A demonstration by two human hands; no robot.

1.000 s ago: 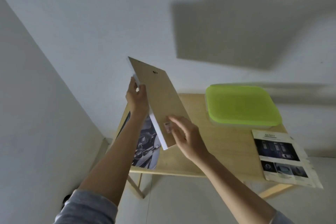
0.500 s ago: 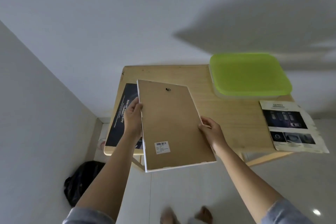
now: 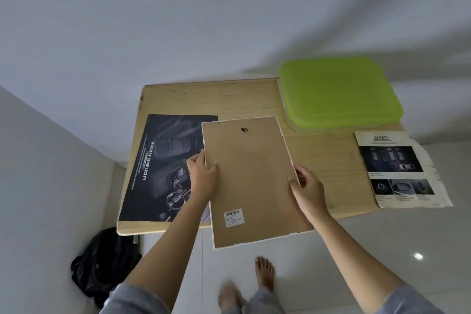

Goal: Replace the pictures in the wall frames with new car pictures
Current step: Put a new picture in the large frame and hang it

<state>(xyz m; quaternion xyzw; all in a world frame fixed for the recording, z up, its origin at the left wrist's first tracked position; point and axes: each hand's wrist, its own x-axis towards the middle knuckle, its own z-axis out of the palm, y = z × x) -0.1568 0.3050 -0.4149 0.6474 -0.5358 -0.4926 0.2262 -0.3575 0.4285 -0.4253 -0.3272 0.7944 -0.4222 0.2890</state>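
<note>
Since a second earlier the frame (image 3: 254,181) had swung down from a steep tilt to lie near level, backing board up, over the 6 o'clock edge of the table (image 3: 229,99). The left hand (image 3: 202,176) was clamped on its 9 o'clock edge, thumb on the backing, and the right hand (image 3: 307,187) pinched its 3 o'clock edge. It probably wanted setting down flat toward 12 o'clock, fully on the wood and off the dark car poster (image 3: 163,160), before the backing was opened
</note>
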